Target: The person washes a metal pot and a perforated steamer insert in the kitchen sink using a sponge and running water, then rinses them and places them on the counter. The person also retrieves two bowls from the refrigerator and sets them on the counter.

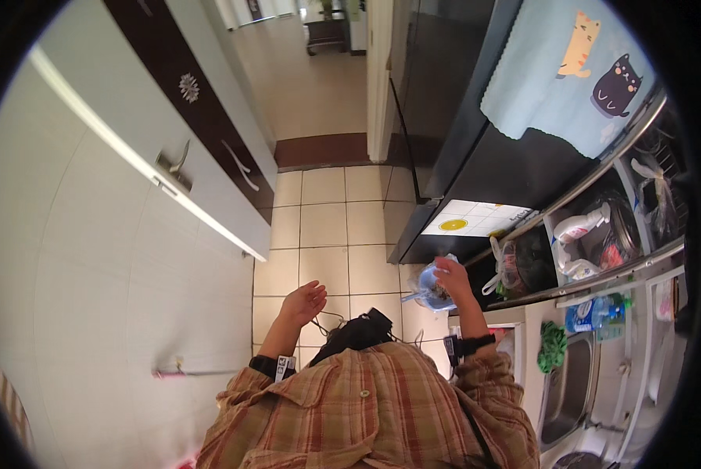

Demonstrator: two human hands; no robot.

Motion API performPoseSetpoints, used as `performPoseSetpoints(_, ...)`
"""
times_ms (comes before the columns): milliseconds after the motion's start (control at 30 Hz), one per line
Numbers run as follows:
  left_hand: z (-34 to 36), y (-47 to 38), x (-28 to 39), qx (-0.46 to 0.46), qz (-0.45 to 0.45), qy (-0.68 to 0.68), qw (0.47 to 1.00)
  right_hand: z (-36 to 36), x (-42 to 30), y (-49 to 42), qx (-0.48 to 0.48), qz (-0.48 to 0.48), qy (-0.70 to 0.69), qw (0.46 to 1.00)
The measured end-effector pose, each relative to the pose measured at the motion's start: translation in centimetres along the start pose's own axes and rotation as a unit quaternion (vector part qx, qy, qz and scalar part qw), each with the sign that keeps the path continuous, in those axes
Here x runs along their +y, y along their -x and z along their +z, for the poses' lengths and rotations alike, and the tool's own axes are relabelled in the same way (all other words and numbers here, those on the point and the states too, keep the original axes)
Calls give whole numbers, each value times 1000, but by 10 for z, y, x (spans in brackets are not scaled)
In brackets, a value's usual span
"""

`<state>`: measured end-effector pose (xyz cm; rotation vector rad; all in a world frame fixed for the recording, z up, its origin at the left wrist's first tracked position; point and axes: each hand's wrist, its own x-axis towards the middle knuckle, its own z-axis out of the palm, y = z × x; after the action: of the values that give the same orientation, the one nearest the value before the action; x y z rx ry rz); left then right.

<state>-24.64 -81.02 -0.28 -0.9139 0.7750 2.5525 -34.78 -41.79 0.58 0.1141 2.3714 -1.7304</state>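
My left hand (304, 303) hovers over the tiled floor (323, 228), palm partly turned up. Its fingers are slightly curled and apart, with nothing in them. My right hand (454, 279) is above a light blue bin (428, 281) beside the dark fridge. A clear plastic bag lines this bin, and some dark waste shows inside. The right fingers point left over the rim; whether they pinch something small is not visible. Both wrists wear black straps with small devices.
A white door (209, 117) stands ajar on the left. The dark fridge (503, 170) carries a blue cat-print cloth (567, 70). At right are a spray bottle (579, 225), a tied plastic bag (501, 267), a green cloth (552, 347) and a metal sink (570, 387).
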Motion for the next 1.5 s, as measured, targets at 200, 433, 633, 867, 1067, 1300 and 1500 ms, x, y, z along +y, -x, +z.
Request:
performPoseSetpoints(200, -17, -54, 134, 6, 7, -17, 1000, 108, -99, -90, -12, 66, -90, 994)
performPoseSetpoints(433, -11, -163, 250, 12, -59, 13, 998, 147, -123, -236, 84, 138, -405, 900)
performPoseSetpoints(633, 25, -247, 331, 15, -70, -48, 996, 129, -89, -335, 229, 171, -635, 718)
performPoseSetpoints(867, 154, -368, 399, -46, -141, -118, 982, 132, -90, -419, 348, 145, -711, 594)
performPoseSetpoints(1067, 247, -474, 376, -109, -229, -240, 937, 119, -63, -438, 428, 57, -756, 492)
performPoseSetpoints(1300, 316, -564, 388, -133, -305, -370, 868, 120, -35, -471, 345, -114, -741, 565)
performPoseSetpoints(1500, 357, -594, 430, -172, -360, -435, 807, 135, -79, -492, 533, -96, -666, 513)
